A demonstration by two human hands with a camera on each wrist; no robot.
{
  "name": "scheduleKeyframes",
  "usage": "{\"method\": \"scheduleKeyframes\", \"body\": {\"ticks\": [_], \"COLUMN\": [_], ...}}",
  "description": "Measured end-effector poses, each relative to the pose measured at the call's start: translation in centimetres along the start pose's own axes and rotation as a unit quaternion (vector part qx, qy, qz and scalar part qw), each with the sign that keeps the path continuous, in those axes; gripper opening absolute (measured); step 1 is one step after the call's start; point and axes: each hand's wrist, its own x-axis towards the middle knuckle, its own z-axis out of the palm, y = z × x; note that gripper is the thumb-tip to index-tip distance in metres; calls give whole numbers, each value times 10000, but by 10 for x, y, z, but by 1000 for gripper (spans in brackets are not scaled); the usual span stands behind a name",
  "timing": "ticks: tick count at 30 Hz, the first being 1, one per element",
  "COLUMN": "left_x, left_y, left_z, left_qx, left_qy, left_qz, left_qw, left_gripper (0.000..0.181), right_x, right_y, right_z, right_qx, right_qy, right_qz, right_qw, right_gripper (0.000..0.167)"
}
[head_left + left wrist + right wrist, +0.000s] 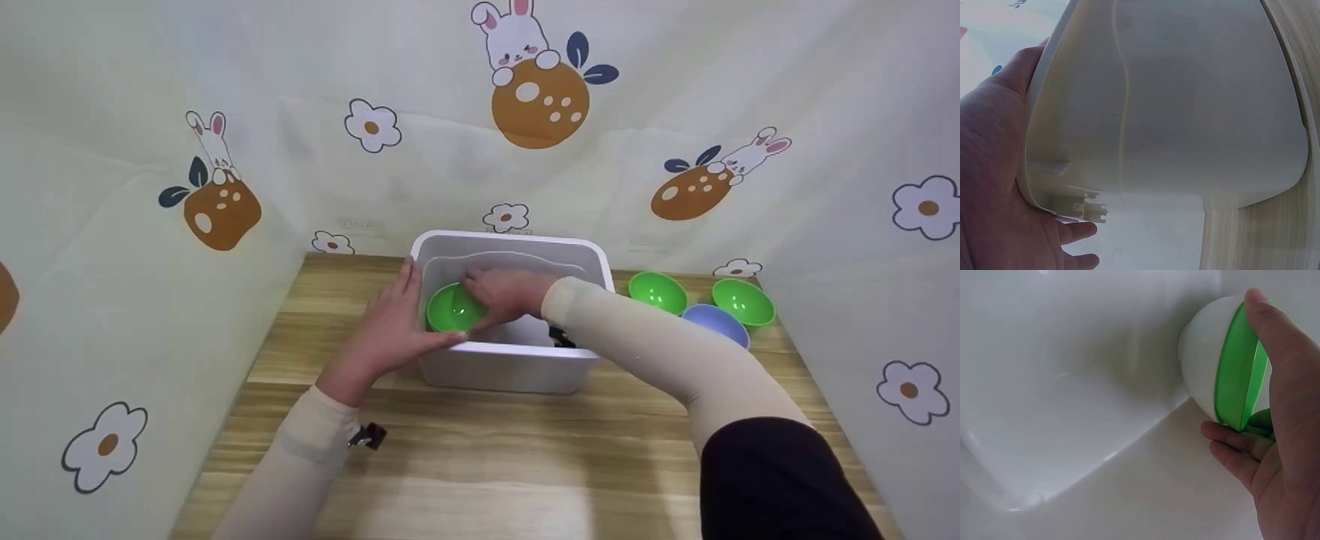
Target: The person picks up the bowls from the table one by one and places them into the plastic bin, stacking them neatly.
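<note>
My right hand [510, 291] reaches inside a white plastic bin [517, 373] and grips a green bowl [452, 309] at its left end. In the right wrist view the bowl [1207, 354] has a white outside and a green inside. It is tipped on its side, with the thumb at one side of its rim and the fingers at the other. My left hand [390, 322] rests on the bin's left rim, fingers stretched along it and thumb on the front rim. The left wrist view shows that hand [994, 163] against the bin's rim and outer wall [1196, 101].
Right of the bin lie two more green bowls [658, 292] and a blue bowl [716, 325], close together on the wooden tabletop [480, 465]. Printed cloth walls [427, 180] with rabbits and flowers enclose the table at the back and both sides.
</note>
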Motion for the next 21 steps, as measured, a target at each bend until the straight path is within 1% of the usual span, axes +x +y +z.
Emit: {"method": "scheduleKeyframes", "body": {"ticks": [5,9,15,21], "left_x": [-1,-1,-1,-1], "left_y": [1,1,0,0], "left_z": [-1,-1,0,0], "left_qx": [-30,-18,16,82], "left_qy": [12,-1,-31,-6], "left_qz": [-4,-26,-37,17], "left_qw": [10000,10000,10000,10000], "left_gripper": [152,153,154,153], "right_x": [1,2,2,1], "right_y": [-2,-2,0,1], "right_z": [0,0,0,-4], "right_qx": [152,166,169,382], "right_qy": [-68,-54,-49,-29], "right_qz": [73,92,61,42], "right_qw": [9998,9998,9998,9993], "right_gripper": [90,86,86,87]}}
